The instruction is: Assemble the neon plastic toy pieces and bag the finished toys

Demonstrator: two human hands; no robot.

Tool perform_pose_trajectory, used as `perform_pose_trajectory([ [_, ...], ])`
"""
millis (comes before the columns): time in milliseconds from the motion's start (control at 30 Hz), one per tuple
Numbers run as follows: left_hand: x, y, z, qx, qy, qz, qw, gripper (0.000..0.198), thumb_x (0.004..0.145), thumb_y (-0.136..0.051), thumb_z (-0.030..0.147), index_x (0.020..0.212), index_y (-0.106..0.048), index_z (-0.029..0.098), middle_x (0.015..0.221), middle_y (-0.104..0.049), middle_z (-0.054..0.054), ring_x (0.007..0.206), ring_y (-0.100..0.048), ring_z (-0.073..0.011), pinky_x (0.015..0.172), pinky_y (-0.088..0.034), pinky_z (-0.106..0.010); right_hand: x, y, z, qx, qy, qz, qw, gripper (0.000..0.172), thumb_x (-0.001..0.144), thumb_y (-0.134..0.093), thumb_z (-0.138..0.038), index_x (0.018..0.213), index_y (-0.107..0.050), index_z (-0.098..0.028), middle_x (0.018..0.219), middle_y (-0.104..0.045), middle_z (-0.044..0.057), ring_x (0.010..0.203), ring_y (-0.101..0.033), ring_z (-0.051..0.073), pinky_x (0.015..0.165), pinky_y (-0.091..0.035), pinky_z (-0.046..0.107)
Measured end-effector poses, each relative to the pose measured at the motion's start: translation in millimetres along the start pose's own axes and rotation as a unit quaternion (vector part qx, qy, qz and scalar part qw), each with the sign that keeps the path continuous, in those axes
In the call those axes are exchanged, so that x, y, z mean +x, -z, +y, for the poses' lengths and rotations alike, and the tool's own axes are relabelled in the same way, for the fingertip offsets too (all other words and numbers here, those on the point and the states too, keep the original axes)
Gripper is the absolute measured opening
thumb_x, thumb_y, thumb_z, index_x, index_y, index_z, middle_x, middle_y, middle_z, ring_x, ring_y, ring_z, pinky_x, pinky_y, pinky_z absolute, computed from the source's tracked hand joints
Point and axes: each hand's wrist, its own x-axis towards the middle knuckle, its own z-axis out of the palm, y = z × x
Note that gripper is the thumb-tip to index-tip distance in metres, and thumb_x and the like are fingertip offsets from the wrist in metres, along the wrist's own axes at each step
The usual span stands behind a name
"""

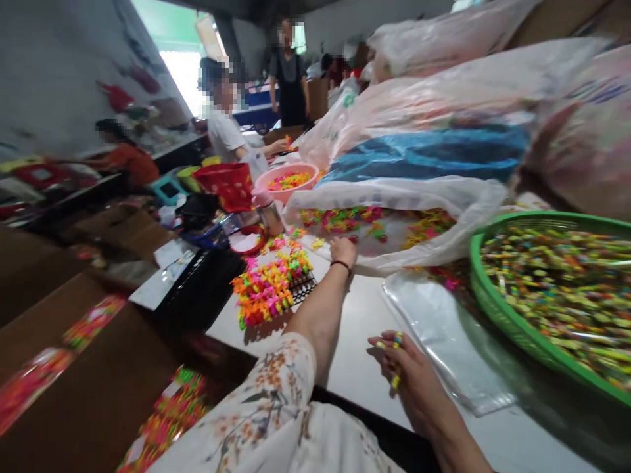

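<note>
My left hand (344, 251) reaches far forward to the mouth of a white plastic bag (394, 197) that holds small coloured plastic pieces (345, 218); its fingers curl down at the bag's edge, and what they grip is hidden. A dark cord circles that wrist. My right hand (405, 368) rests near me on the grey table (365, 315), fingers closed round a few small yellow and green pieces (396, 341). A black rack (302, 287) loaded with bright orange, pink and green pieces (269, 289) stands left of my left arm.
A green basket (497, 309) full of small coloured pieces sits at the right, with flat clear bags (444, 335) in front of it. Big filled sacks (444, 125) rise behind. A pink bowl (286, 179) and red basket (224, 185) stand further back, near several other people. Brown cartons (89, 368) lie at the left.
</note>
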Motion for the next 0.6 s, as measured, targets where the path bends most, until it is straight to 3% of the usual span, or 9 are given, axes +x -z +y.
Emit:
perform_pose_trajectory([
  [67,7,-8.2,-6,-0.012,0.016,0.006,1.000,0.031,0.082,-0.053,0.013,0.109,-0.066,0.005,0.126,-0.056,-0.026,0.122,-0.050,-0.0305,0.097,-0.041,-0.035,-7,5,-3,0.129,-0.075,-0.019,0.989,0.034,0.070,-0.075,-0.025,0.099,-0.059,-0.019,0.106,-0.067,0.009,0.065,-0.054,0.011,0.050,-0.043,0.020],
  [167,13,-14.7,-9,-0.047,0.021,0.013,0.999,0.030,0.080,-0.055,0.013,0.108,-0.066,0.009,0.118,-0.062,-0.023,0.113,-0.057,-0.0279,0.092,-0.044,-0.033,-6,10,-5,0.240,-0.142,-0.040,0.960,0.040,0.063,-0.079,-0.017,0.099,-0.064,-0.016,0.103,-0.065,0.007,0.061,-0.048,0.007,0.048,-0.044,0.016],
  [300,6,-12.2,-7,-0.112,-0.001,0.052,0.992,0.033,0.085,-0.053,0.017,0.117,-0.059,0.013,0.115,-0.064,-0.016,0.106,-0.060,-0.0226,0.088,-0.045,-0.029,10,6,-5,0.263,-0.134,-0.060,0.953,0.042,0.064,-0.078,-0.014,0.104,-0.067,-0.015,0.101,-0.064,0.005,0.055,-0.041,0.002,0.042,-0.039,0.010],
  [400,-14,-5.8,-8,-0.169,-0.005,0.112,0.979,0.028,0.090,-0.050,0.023,0.116,-0.056,0.016,0.121,-0.059,-0.014,0.109,-0.057,-0.0202,0.093,-0.043,-0.029,31,-1,-4,0.176,-0.072,-0.048,0.981,0.042,0.065,-0.082,-0.019,0.105,-0.069,-0.017,0.108,-0.065,0.006,0.061,-0.049,0.003,0.042,-0.039,0.009],
  [500,-48,0.4,-17,-0.255,-0.025,0.154,0.954,0.012,0.089,-0.052,0.022,0.097,-0.059,0.017,0.107,-0.060,-0.011,0.101,-0.056,-0.0182,0.094,-0.042,-0.029,54,-9,-1,0.027,0.010,-0.011,1.000,0.052,0.063,-0.085,-0.034,0.111,-0.067,-0.020,0.108,-0.067,0.007,0.078,-0.061,0.013,0.059,-0.052,0.019],
  [600,-88,5.2,-33,-0.349,-0.049,0.110,0.929,0.010,0.088,-0.055,0.027,0.090,-0.058,0.018,0.096,-0.059,-0.006,0.089,-0.055,-0.0152,0.083,-0.046,-0.026,69,-13,0,-0.197,0.123,0.046,0.971,0.056,0.068,-0.077,-0.048,0.115,-0.067,-0.020,0.110,-0.068,0.009,0.096,-0.063,0.023,0.084,-0.053,0.035],
])
